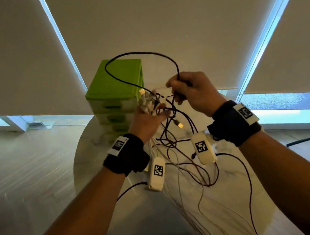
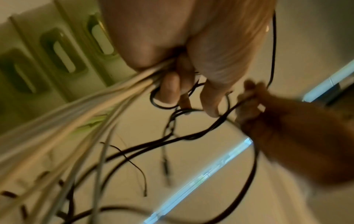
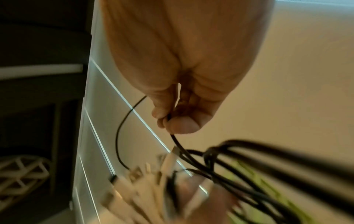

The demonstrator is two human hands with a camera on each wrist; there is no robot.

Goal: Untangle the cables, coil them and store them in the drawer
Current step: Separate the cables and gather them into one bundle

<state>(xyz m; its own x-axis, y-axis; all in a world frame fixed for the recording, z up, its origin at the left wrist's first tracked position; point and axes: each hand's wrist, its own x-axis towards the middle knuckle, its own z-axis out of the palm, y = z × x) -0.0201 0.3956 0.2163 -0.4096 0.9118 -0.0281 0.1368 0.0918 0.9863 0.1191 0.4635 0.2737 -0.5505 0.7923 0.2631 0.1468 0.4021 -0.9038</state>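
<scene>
Drawer unit: lime green top, paler green fronts; cables: one bunch white/cream, rest black, some w/ reddish-brown tint; counter: white, faint grey marbling; wristbands: black, w/ white tags carrying black-and-white square code patterns.

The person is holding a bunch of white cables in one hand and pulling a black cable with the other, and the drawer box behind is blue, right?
Almost. The drawer box is green, not blue; the head view shows it. The rest holds: the left hand grips the white cables, and the right hand pinches a black cable.
</scene>
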